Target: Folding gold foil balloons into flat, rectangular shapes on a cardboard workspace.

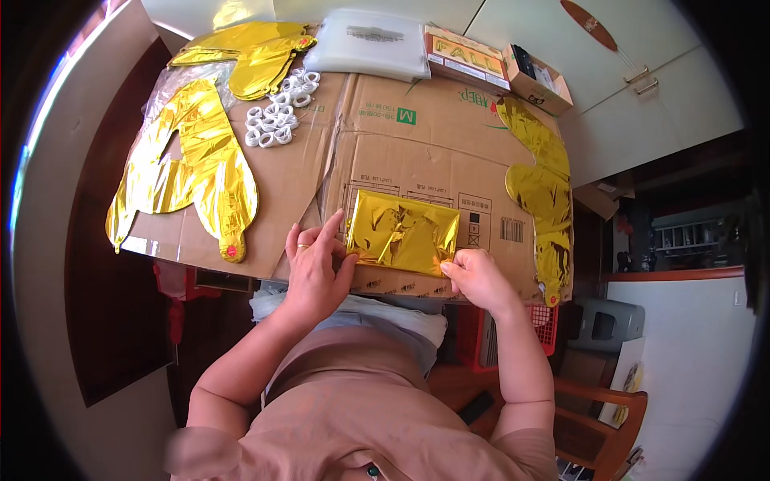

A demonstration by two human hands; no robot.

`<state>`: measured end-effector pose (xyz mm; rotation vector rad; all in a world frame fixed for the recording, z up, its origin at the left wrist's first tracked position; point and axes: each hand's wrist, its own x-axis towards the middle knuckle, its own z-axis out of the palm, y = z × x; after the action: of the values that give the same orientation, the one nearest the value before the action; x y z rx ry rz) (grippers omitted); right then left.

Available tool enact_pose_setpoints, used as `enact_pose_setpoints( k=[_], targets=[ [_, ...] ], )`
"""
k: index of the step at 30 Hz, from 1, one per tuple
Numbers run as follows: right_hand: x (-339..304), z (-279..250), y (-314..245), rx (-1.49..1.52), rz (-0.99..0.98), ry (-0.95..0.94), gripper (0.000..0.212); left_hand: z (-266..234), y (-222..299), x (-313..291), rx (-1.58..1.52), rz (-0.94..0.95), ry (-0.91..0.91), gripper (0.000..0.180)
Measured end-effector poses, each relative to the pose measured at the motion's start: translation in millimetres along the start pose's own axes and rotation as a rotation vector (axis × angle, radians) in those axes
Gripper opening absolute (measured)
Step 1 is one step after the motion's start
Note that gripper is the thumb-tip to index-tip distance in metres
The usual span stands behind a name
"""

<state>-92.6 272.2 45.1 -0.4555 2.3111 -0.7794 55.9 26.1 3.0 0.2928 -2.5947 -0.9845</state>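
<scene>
A gold foil balloon (405, 232), folded into a flat rectangle, lies on the cardboard at the near edge of the table. My right hand (479, 276) pinches its near right corner between thumb and fingers. At the near left corner, my left hand (318, 268) has its fingers stretched apart, with the thumb against the foil's edge. A ring is on one of its fingers. Unfolded gold foil balloons lie flat on both sides: a wide one (196, 152) at the left and a wavy one (539, 184) along the right edge.
Cardboard (417, 148) covers the table. Several white string coils (273, 124) sit near a pile of gold foil balloons (265, 52) at the far left. Behind are clear plastic bags (365, 48), a printed box (467, 60) and an open box (539, 80). A wooden chair (597, 409) stands at right.
</scene>
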Motion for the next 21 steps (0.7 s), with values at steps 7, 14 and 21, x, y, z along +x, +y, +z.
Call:
enact_pose_setpoints(
  k=[7, 14, 21],
  targets=[
    [-8, 18, 11, 0.169, -0.050, 0.207, 0.028, 6, 1, -4, 0.008, 0.028, 0.057, 0.074],
    [-12, 28, 20, 0.100, -0.061, 0.280, 0.028, 6, -2, -6, 0.006, 0.041, 0.052, 0.073],
    [-16, 23, 1, 0.018, -0.044, 0.274, 0.029, 7, -3, -10, -0.010, 0.036, 0.067, 0.070]
  ],
)
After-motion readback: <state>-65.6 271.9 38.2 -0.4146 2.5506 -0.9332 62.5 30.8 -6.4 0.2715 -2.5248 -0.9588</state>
